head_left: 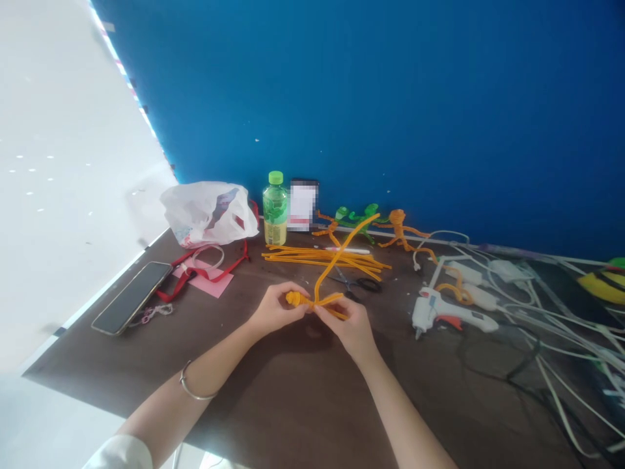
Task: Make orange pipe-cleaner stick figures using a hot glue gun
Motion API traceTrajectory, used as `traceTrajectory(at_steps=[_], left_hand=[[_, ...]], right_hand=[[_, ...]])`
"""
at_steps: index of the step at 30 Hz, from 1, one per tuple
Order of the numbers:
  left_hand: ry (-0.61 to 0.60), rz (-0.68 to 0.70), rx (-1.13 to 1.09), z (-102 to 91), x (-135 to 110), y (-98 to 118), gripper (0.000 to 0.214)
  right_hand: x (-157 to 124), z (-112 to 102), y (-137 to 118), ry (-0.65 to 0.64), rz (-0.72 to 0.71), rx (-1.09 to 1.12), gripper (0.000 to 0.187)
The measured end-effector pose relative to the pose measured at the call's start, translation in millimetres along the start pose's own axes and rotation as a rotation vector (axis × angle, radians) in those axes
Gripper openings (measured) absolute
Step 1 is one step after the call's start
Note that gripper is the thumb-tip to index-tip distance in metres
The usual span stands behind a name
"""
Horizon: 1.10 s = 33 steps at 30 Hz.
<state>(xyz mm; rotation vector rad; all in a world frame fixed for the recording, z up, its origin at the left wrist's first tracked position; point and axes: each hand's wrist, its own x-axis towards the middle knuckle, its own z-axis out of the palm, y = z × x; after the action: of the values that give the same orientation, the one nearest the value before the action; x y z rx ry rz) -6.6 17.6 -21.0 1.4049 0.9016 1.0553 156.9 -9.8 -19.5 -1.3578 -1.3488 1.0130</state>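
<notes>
Between my hands is an orange pipe-cleaner figure (299, 299), held above the dark table. My left hand (279, 307) pinches its coiled, rounded end, which points left. My right hand (347, 322) closes on the pipe-cleaner strands at the other end. One long loose strand (336, 257) rises from the middle, up and to the right, while shorter ends stick out by my right fingers. Just beyond lies a bundle of straight orange pipe cleaners (312, 258), with a white pen (354, 251) across it. Black-handled scissors (368, 284) lie behind my right hand.
A white glue gun (434, 311) and tangled cables (532, 306) occupy the right side. Finished-looking orange (398, 225) and green pipe-cleaner figures (366, 218) lean along the blue wall. A bottle (275, 212), plastic bag (209, 212), pink paper (209, 281) and phone (131, 298) are left.
</notes>
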Motion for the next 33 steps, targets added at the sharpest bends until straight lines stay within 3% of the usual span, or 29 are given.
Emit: traceTrajectory(at_steps=[15,18,20,22,24,26,28,33], left_hand=[[-0.006,0.062,-0.044,-1.1,-2,0,0.015],[-0.075,-0.002,-0.215,-5.1,0,-3,0.020],[-0.007,-0.049,-0.478,-8.8,4,-5,0.029],[0.064,-0.154,-0.670,-11.4,9,-6,0.033],[0.129,-0.217,-0.745,-11.7,13,-5,0.022],[0.176,-0.211,-0.746,-9.8,15,-4,0.016],[0.219,-0.192,-0.708,-7.1,15,-3,0.024],[0.241,-0.151,-0.624,-6.1,14,-7,0.035]], right_hand=[[-4,-2,-8,-0.036,-0.109,0.007,0.013],[-5,-2,-8,-0.043,-0.062,0.030,0.015],[-4,-2,-6,-0.030,0.001,0.069,0.017],[-3,-3,-3,0.023,0.056,0.115,0.018],[-1,-5,1,0.127,0.068,0.151,0.021],[2,-6,6,0.252,0.047,0.173,0.022],[5,-7,11,0.345,0.031,0.183,0.023],[8,-7,17,0.416,0.042,0.185,0.025]])
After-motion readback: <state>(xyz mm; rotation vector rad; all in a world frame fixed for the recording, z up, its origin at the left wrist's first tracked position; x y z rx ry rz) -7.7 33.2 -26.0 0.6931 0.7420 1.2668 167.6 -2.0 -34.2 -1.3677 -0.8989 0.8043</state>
